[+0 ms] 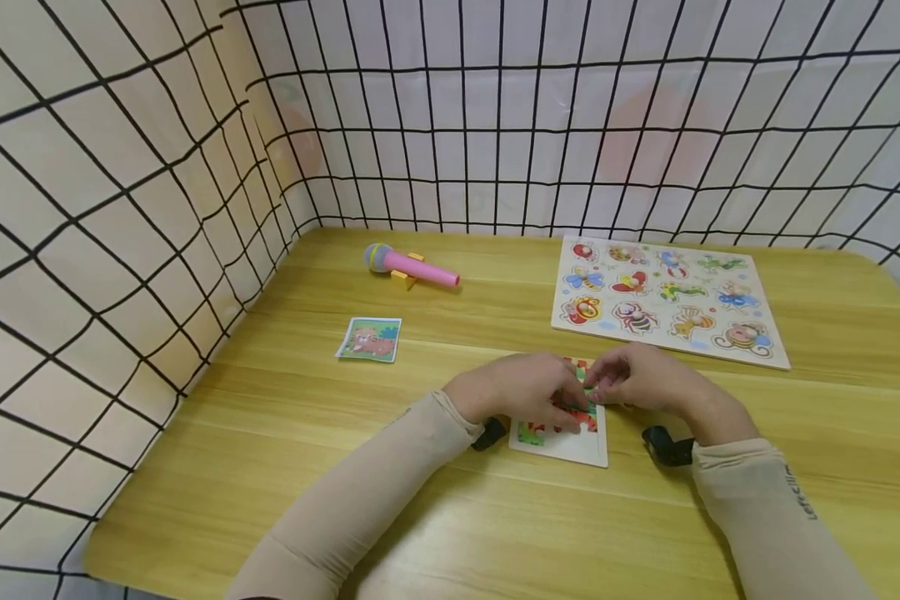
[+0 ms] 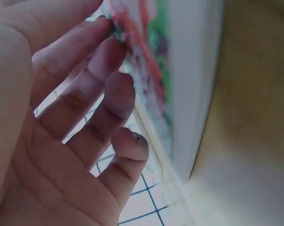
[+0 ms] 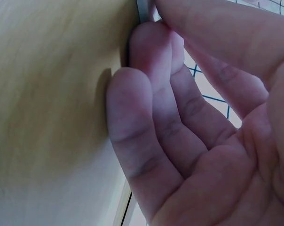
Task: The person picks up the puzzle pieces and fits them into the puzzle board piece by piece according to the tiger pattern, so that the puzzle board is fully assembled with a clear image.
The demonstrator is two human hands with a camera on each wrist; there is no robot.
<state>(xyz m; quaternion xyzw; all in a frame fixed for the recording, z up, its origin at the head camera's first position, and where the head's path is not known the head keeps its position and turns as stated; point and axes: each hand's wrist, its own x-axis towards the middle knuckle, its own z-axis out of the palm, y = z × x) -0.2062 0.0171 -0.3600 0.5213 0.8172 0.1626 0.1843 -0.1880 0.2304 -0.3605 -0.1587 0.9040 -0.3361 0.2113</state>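
Observation:
A small jigsaw puzzle point(image 1: 570, 450) in a white frame, its pieces red and green, lies on the wooden table in front of me. Over its left and middle part is my left hand point(image 1: 525, 387), the fingers loosely bent and their tips at the pieces. In the left wrist view nothing shows inside the palm point(image 2: 62, 174). My right hand point(image 1: 648, 383) holds the puzzle's right edge, thumb and fingertips close together there. The right wrist view shows bent fingers point(image 3: 146, 84) beside the frame's edge; the exact contact is hidden. Both hands cover part of the puzzle.
Behind the right hand lies a large board with insect pictures point(image 1: 667, 300). A pink toy microphone point(image 1: 420, 268) rests on an orange stand at the back left. A small picture card point(image 1: 370, 340) lies left of the hands. Black netting point(image 1: 495, 133) surrounds the table point(image 1: 285, 467).

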